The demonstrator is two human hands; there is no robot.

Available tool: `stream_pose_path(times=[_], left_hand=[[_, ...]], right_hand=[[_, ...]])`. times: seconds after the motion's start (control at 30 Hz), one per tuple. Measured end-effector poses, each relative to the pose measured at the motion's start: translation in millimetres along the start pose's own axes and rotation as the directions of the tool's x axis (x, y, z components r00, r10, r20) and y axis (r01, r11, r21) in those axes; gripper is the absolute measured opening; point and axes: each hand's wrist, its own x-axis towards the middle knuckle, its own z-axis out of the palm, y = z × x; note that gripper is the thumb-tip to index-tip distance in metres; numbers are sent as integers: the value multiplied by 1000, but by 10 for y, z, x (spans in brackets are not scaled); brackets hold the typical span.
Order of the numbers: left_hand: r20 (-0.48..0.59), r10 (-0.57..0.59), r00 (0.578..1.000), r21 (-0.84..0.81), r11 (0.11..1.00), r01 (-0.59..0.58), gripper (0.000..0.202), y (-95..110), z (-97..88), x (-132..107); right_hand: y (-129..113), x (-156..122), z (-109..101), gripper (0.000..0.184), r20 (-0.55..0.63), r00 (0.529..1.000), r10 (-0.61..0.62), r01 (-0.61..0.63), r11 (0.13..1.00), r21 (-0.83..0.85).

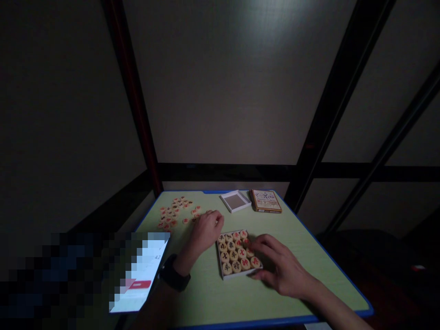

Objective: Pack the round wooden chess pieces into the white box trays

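Round Chinese chess pieces (233, 255) with black and red characters stand in rows in a shallow white box (237, 275). My right hand (283, 266) curves over the box's right side, thumb apart from the fingers. Its fingertips reach the pieces along that edge, and the thumb lies near the front right corner. Just beyond the box's back left corner, my left hand (207, 229) is closed, its fingers curled; whatever they may hold is hidden. More chess pieces (171, 212) lie loose to the left of this hand, a few partly behind it.
On the green table (302, 293), a white box lid or tray (235, 201) sits toward the back, beside a printed box (266, 200). A lit screen (151, 266) stands at the left edge, partly pixelated. My left wrist wears a dark watch (175, 273). Wall panels rise behind.
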Motion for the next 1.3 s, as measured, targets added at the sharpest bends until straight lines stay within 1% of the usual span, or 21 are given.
stream_pose_path(times=[0.03, 0.1, 0.2, 0.27, 0.37, 0.43, 0.53, 0.6, 0.67, 0.7, 0.77, 0.8, 0.83, 0.9, 0.97, 1.03, 1.1, 1.23, 1.3], left_hand=[[44, 8, 999, 38, 999, -9, 26, 1, -36, -39], [125, 7, 992, 35, 999, -12, 31, 6, -66, -129], [190, 15, 982, -30, 999, -10, 33, 15, -28, -250], [206, 20, 978, -51, 999, -10, 34, 16, 18, -292], [190, 25, 981, -63, 998, -14, 34, 6, 74, -273], [169, 36, 985, -69, 997, -25, 33, -1, 98, -224], [183, 45, 982, -50, 998, -37, 34, 6, 114, -152], [192, 46, 980, -32, 999, -40, 35, 19, 118, -132], [181, 53, 982, -24, 999, -49, 35, 34, 121, -138], [172, 60, 983, -20, 998, -58, 34, 41, 124, -148], [164, 71, 984, 1, 997, -72, 33, 53, 131, -176], [167, 70, 983, 19, 997, -74, 34, 57, 136, -190], [174, 65, 983, 41, 997, -73, 34, 61, 142, -203], [184, 50, 982, 84, 994, -67, 36, 61, 152, -222], [188, 54, 981, 101, 992, -74, 36, 52, 160, -231], [188, 65, 980, 98, 992, -85, 36, 37, 164, -232], [192, 64, 979, 99, 991, -85, 37, 20, 164, -226], [208, 33, 978, 123, 991, -59, 38, -2, 162, -201], [213, 10, 977, 125, 992, -37, 39, -8, 160, -186]], right_hand=[[12, 4, -1, 67, 8, 1000, 13, -13, 999, 41], [39, 26, -1, 82, 51, 997, 53, -59, 991, 122], [84, 84, 15, 92, 115, 989, 91, -117, 963, 241], [107, 127, 41, 92, 127, 988, 93, -129, 941, 312], [107, 166, 89, 92, 128, 986, 107, -148, 916, 373], [85, 163, 104, 89, 128, 985, 118, -157, 921, 356], [85, 141, 63, 89, 128, 986, 108, -143, 942, 305], [164, 155, -10, 88, 122, 985, 120, -151, 947, 283], [323, 223, -95, 81, 76, 977, 197, -210, 950, 231], [426, 280, -132, 73, 15, 966, 257, -255, 949, 182], [647, 431, -176, 56, -169, 917, 361, -365, 931, 11], [752, 515, -179, 54, -250, 876, 412, -443, 892, -85], [843, 598, -169, 57, -311, 832, 460, -523, 836, -165], [977, 745, -120, 64, -354, 761, 543, -640, 717, -277], [1046, 845, -54, 67, -343, 717, 607, -697, 636, -330], [1070, 892, -2, 65, -332, 698, 634, -716, 610, -340], [1072, 900, 20, 61, -350, 694, 630, -720, 610, -330], [1056, 868, -18, 58, -460, 677, 575, -725, 627, -284], [1030, 837, -49, 57, -529, 667, 524, -712, 658, -246]])
